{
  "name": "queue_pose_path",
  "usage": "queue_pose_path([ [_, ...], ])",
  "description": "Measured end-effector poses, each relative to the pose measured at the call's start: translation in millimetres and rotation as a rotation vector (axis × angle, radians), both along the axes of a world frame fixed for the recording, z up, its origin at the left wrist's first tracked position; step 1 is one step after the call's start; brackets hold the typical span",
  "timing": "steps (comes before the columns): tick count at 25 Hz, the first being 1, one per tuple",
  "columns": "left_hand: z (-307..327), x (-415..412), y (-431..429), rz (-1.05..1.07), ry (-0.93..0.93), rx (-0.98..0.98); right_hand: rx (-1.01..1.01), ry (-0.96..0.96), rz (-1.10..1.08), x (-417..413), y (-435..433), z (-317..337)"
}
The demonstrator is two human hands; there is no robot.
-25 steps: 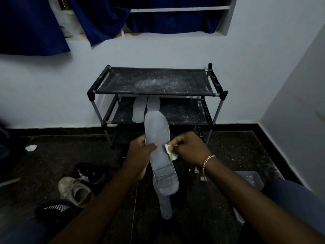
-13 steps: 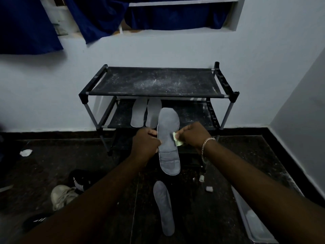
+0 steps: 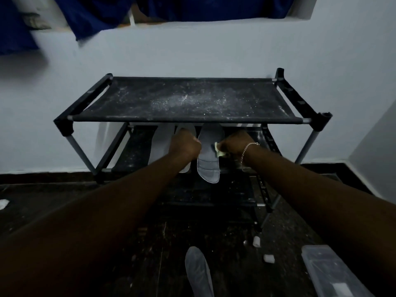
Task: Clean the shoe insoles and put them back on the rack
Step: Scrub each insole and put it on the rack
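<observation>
Your left hand (image 3: pixel 185 144) grips the insole (image 3: pixel 209 161) by its edge, and it looks light and floppy. Your right hand (image 3: pixel 235 144) pinches a wipe (image 3: pixel 219 151) against the other edge. Hold mid-length, not the tip, or it will likely sag.

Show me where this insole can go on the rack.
The top shelf is bare, rail to rail. On the middle shelf, a free strip lies between the left frame and the two pale insoles. Its centre is crowded: left hand and right hand with a cloth flank the grey insole.
</observation>
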State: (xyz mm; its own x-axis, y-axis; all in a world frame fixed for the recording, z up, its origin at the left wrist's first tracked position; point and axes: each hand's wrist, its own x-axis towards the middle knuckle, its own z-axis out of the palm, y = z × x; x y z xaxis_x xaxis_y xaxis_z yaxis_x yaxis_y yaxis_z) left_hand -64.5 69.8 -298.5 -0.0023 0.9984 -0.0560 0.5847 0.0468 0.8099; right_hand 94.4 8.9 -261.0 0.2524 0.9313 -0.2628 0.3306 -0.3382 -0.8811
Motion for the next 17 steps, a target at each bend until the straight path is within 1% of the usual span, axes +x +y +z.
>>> queue_pose_path([
  [4,-13,6,33,-0.026,0.135,-0.033,-0.004,-0.007,0.009,3,28,-22],
  [8,-7,13,32,-0.087,0.324,-0.038,-0.008,-0.093,0.024,9,49,-40],
  [11,-10,17,36,-0.051,0.346,-0.012,-0.005,-0.052,0.019,12,60,-52],
  [15,-16,17,40,-0.004,0.309,0.02,0.002,-0.069,0.025,11,70,-61],
  [17,-18,17,41,-0.005,0.31,0.018,-0.008,-0.119,0.051,14,76,-62],
])
